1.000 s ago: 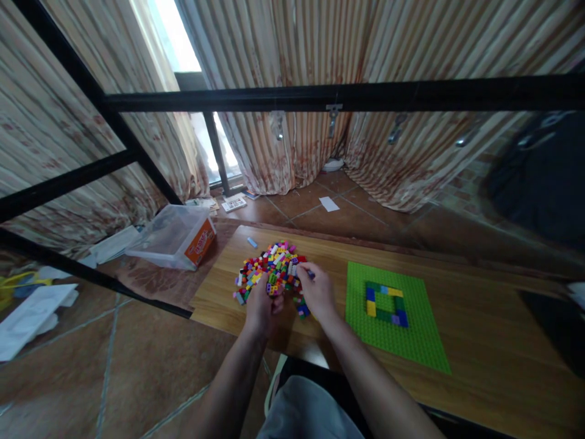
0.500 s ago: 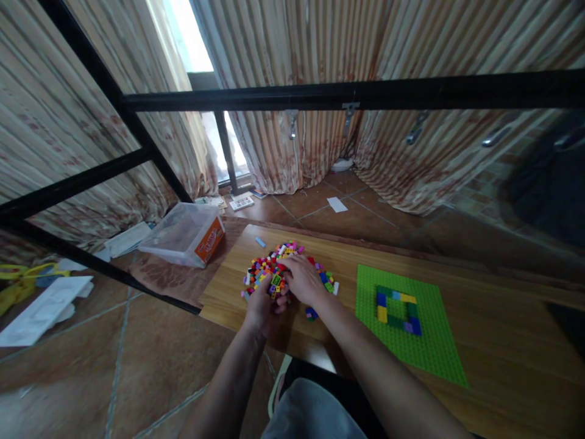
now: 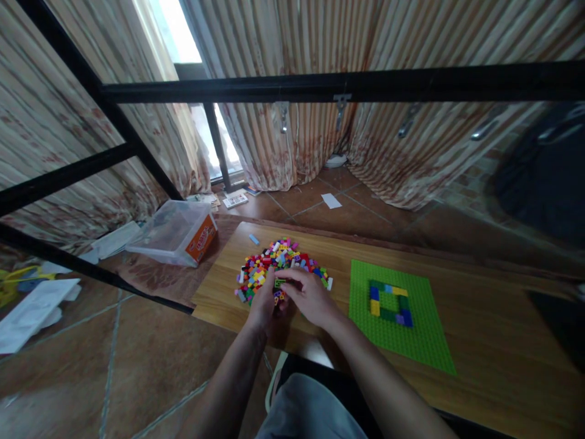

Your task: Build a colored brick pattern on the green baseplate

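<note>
My left hand [image 3: 264,305] is cupped palm-up at the near edge of a heap of small colourful toy building bricks [image 3: 256,268]. In its curled fingers lie several bricks, among them a green brick [image 3: 278,283] and purple and yellow ones. My right hand [image 3: 313,297] reaches over from the right, its thumb and fingertips drawn together at the bricks in my left hand. Whatever those fingertips pinch is hidden. Right of both hands lies a green baseplate [image 3: 427,329], bearing a square outline of blue, yellow, green and purple bricks [image 3: 375,308].
The wooden table [image 3: 479,317] carries the heap, the baseplate and a lone light-blue brick [image 3: 254,239]. On the floor to the left stands a clear plastic box [image 3: 167,231] with an orange label. A black metal rail [image 3: 256,90] crosses beyond the table.
My right hand went from the heap's right side to over its middle, then came back to the left hand. My left hand stayed cupped around its bricks. The camera view shifted slightly.
</note>
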`<state>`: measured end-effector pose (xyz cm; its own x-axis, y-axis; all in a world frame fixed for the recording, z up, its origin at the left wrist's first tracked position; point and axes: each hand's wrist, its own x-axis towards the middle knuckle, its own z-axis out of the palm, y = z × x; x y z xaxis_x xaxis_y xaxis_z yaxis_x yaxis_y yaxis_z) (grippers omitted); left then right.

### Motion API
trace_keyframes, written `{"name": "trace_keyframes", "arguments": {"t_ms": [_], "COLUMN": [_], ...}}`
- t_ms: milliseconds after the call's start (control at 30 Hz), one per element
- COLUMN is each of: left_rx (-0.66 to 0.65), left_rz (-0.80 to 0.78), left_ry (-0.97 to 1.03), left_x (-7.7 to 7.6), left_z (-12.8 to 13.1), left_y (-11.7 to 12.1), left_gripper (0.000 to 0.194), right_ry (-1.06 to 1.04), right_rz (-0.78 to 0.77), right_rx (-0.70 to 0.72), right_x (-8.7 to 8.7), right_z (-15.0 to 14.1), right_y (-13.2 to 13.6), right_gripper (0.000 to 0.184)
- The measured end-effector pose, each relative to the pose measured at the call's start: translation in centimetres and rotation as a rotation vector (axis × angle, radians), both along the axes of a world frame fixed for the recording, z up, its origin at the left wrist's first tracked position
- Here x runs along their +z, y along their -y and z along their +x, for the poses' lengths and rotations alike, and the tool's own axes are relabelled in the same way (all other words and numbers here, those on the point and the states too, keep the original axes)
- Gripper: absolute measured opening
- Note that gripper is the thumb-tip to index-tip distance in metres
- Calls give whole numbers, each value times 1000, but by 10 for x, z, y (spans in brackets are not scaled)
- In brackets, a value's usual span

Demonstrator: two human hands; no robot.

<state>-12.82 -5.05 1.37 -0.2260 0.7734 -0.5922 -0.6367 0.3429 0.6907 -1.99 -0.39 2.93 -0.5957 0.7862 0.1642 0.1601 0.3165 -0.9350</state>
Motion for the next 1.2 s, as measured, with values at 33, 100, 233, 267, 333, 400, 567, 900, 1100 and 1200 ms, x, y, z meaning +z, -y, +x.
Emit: {"name": "trace_keyframes", "arguments": {"t_ms": [33,100,233,267,333,400,567,900,1100,1200], "left_rx": [-13,-38,-130,-156,-183,-191,-182,-56,17,4], "left_rz": [-16,-45,-26,-4,45,73,84,57,63,59], "left_ry": [-23,-58,39,82,147,177,199,113,81,100], "left_x": [0,1,3,3,3,3,7,12,6,5], "left_z": [2,5,12,13,15,16,18,30,41,43], "left_y": [1,2,7,8,10,12,14,16,17,17], "left_gripper": [56,60,64,64,61,58,54,52,53,53], "right_ry": [-27,-86,-202,-238,-305,-341,-327,-356,-492,-539], "right_rz": [-66,-180,-341,-385,-469,-534,-497,-501,-531,-574], "right_rx": [-14,-49,-168,-198,-246,-276,-250,-364,-489,-542], "right_x": [-2,-7,-16,-17,-19,-18,-16,-15,-26,-29], "right_z": [0,2,5,6,8,10,15,6,-4,-6], "right_y": [1,4,10,11,12,13,16,31,40,40], "right_gripper": [29,27,24,25,26,29,31,31,32,37]}}
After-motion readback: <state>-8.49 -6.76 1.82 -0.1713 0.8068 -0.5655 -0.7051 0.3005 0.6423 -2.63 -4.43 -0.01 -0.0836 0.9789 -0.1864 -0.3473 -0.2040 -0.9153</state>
